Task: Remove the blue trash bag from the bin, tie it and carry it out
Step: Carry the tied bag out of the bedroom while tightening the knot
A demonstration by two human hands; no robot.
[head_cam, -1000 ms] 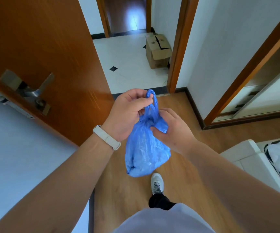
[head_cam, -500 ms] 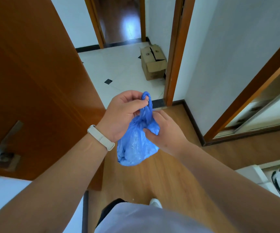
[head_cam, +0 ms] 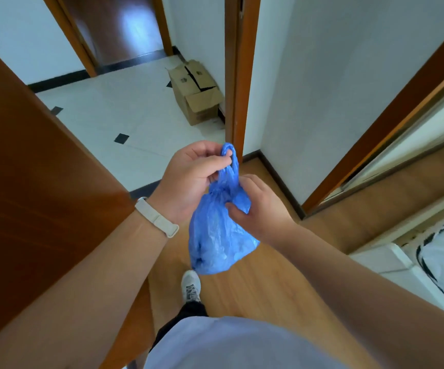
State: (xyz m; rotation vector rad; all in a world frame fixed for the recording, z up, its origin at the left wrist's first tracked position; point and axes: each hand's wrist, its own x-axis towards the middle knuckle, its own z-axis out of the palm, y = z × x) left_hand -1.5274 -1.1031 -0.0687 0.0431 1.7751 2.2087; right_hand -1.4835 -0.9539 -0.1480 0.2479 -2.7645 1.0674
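The blue trash bag point(head_cam: 219, 235) hangs upright between my hands, left hand point(head_cam: 191, 179) pinching its knotted loop at twelve o'clock, right hand point(head_cam: 260, 206) gripping the neck just beneath, the doorway point(head_cam: 140, 107) open at eleven o'clock.

Found no readable text from my feed. Cardboard box point(head_cam: 194, 92) carried small dark printed marks on top flaps, too blurred to make out. Shoe point(head_cam: 191, 286) showed dark pattern on upper, no legible brand. Wristband point(head_cam: 156, 217) looked plain. Nothing legible on bag point(head_cam: 216, 235).
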